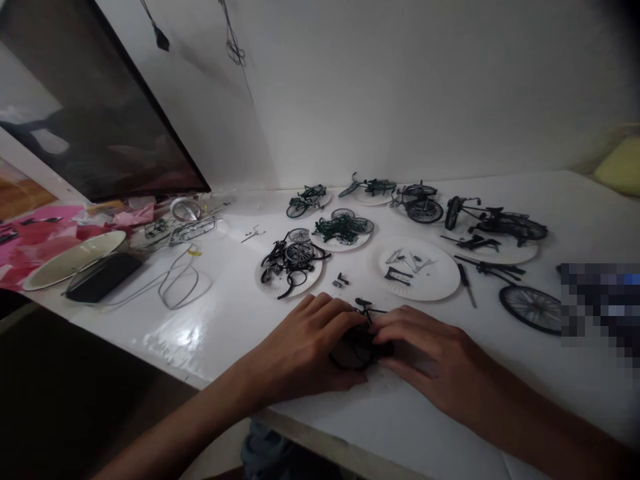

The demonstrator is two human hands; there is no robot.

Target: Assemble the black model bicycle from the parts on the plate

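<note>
Near the front edge of the white table, my left hand (320, 340) and my right hand (425, 347) close from both sides on a small black model bicycle (357, 353). Its saddle and a thin bar show above my fingers, and part of a wheel rim shows below. My fingers hide most of its frame. Just beyond lie small black parts (341, 280). A paper plate (440, 287) with silver and black pieces is behind my right hand. Another plate (315, 283), loaded with black wheels and curved parts, is behind my left hand.
Several dark model bicycles (425, 208) stand along the wall. A screwdriver (467, 285) and a loose wheel (531, 308) lie at right. Far left are a monitor (110, 100), an oval dish (75, 260), a black box (104, 277) and a looped cable (175, 283).
</note>
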